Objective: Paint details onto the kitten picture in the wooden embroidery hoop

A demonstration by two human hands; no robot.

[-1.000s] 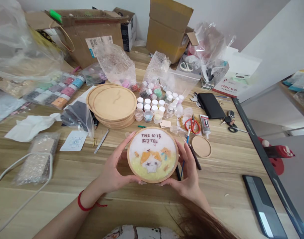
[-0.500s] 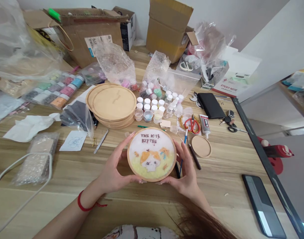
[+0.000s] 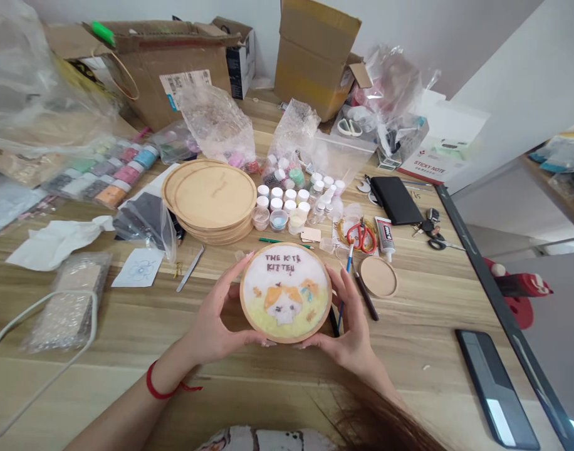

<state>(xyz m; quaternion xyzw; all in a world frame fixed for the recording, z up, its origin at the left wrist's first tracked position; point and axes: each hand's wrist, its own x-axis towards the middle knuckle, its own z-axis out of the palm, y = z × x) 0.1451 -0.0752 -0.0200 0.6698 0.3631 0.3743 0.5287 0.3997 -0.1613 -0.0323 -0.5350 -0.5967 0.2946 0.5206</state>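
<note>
Between my hands is a round wooden plaque (image 3: 286, 293) with a pale rim, tilted so its face shows to me. It carries an orange-and-white kitten on a yellow-green and white ground, with dark lettering at the top. My left hand (image 3: 219, 313) grips its left edge, fingers behind and thumb at the lower rim. On the right edge, my right hand (image 3: 349, 319) holds it the same way. A blue paintbrush (image 3: 346, 285) and a dark-handled tool (image 3: 368, 295) lie on the table just beyond my right fingers.
Stacked round wooden plates (image 3: 209, 194) stand behind, beside several small white-lidded jars (image 3: 283, 203). Tweezers (image 3: 190, 268) and a flower sketch (image 3: 137, 267) lie left. Rightward are a small round wooden tray (image 3: 378, 277), red-handled pliers (image 3: 362, 237), a glue tube (image 3: 385, 237) and a phone (image 3: 496, 388). Cardboard boxes (image 3: 174, 69) line the back.
</note>
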